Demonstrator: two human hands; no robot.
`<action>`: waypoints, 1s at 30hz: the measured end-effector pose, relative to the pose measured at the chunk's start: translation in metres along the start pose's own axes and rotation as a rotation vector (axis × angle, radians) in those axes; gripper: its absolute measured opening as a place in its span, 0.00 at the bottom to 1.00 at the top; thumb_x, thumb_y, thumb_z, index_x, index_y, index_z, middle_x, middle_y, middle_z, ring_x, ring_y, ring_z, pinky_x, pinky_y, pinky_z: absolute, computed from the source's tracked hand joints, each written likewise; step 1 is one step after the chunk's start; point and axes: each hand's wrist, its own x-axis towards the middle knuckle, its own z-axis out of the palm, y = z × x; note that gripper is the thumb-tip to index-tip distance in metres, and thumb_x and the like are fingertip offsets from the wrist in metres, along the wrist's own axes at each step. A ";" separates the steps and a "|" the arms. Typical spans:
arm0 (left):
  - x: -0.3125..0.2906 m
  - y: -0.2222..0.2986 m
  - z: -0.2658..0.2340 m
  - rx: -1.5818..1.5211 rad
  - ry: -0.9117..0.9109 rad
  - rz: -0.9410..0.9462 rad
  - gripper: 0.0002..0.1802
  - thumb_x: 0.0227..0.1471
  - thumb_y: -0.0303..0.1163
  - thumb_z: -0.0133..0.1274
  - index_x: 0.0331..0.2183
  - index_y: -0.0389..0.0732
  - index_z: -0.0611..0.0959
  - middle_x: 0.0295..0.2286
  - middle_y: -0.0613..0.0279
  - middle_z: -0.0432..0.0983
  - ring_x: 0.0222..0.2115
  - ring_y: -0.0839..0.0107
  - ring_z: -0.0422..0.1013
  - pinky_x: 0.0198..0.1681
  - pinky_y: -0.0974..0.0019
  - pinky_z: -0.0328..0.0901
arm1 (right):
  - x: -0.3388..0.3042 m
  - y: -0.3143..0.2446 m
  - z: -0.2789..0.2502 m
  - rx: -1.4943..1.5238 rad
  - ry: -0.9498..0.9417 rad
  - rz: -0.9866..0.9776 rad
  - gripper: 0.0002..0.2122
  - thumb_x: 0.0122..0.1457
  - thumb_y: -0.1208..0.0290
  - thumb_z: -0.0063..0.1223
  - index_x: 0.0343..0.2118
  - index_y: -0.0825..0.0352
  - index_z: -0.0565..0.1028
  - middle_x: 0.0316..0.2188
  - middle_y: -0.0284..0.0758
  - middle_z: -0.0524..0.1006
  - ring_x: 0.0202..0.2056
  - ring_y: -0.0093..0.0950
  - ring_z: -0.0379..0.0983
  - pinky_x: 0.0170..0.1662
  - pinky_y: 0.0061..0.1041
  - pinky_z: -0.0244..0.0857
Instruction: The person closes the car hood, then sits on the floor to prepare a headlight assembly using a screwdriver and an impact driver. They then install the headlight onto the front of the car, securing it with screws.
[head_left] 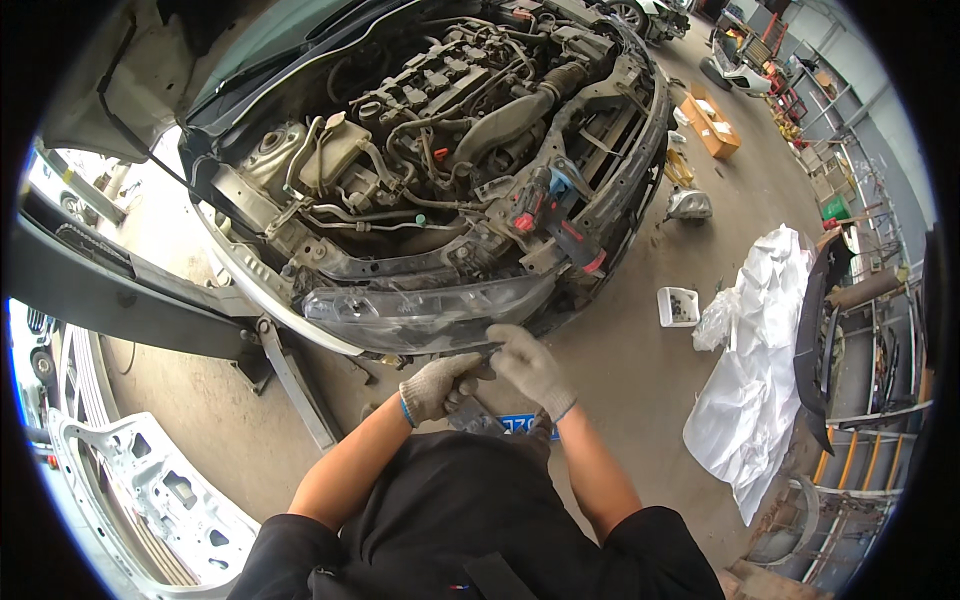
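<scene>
Both of my hands wear pale knit gloves and meet just in front of the car's headlight [430, 302]. My left hand [432, 388] is curled closed, its thumb and fingers pointing towards the other hand. Beside it, my right hand [535, 370] has bent fingers drawn together close to the bumper edge. Whatever small thing may be between the fingers is hidden. A black and red cordless power tool [575, 243] rests on the front frame of the engine bay [440, 110], beyond my right hand. The hood is raised at the upper left.
A lift arm [130, 300] reaches in from the left, above a white door panel [150, 490]. On the floor at right are a white tray of small parts [679, 307], plastic sheeting [750, 370], a removed headlight [688, 205] and a cardboard box [712, 125]. A blue plate [517, 423] lies below my hands.
</scene>
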 end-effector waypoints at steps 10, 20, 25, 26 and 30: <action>-0.005 0.002 0.007 -0.371 -0.192 0.094 0.28 0.64 0.51 0.44 0.50 0.36 0.78 0.31 0.61 0.78 0.26 0.70 0.74 0.28 0.68 0.71 | -0.024 0.047 -0.035 -0.694 0.423 0.036 0.13 0.58 0.69 0.55 0.45 0.68 0.78 0.41 0.46 0.81 0.40 0.38 0.80 0.44 0.33 0.72; -0.014 -0.002 0.019 -0.431 -0.017 0.098 0.32 0.64 0.54 0.41 0.53 0.36 0.76 0.47 0.53 0.77 0.48 0.59 0.74 0.48 0.55 0.72 | -0.030 -0.028 0.022 -0.832 -0.015 -0.406 0.15 0.56 0.66 0.59 0.45 0.64 0.78 0.41 0.42 0.81 0.37 0.40 0.80 0.41 0.36 0.74; -0.019 -0.004 0.018 -0.467 -0.187 0.100 0.32 0.64 0.56 0.42 0.51 0.37 0.78 0.47 0.56 0.77 0.49 0.59 0.72 0.51 0.53 0.70 | -0.022 -0.019 0.030 -0.768 -0.079 -0.399 0.13 0.55 0.69 0.58 0.44 0.65 0.79 0.39 0.42 0.81 0.38 0.40 0.79 0.41 0.35 0.73; -0.021 -0.003 0.020 -0.468 -0.184 0.105 0.31 0.64 0.56 0.42 0.51 0.38 0.78 0.47 0.56 0.77 0.49 0.60 0.72 0.52 0.53 0.69 | -0.019 -0.016 0.029 -0.727 -0.064 -0.392 0.13 0.55 0.70 0.58 0.43 0.65 0.79 0.39 0.42 0.81 0.38 0.40 0.79 0.41 0.34 0.73; -0.003 -0.019 0.000 -0.437 -0.172 0.102 0.35 0.63 0.58 0.42 0.55 0.36 0.74 0.50 0.53 0.74 0.50 0.59 0.70 0.53 0.50 0.67 | -0.015 -0.014 0.025 -0.553 -0.021 -0.284 0.10 0.57 0.73 0.56 0.42 0.67 0.80 0.36 0.41 0.82 0.37 0.34 0.80 0.41 0.30 0.73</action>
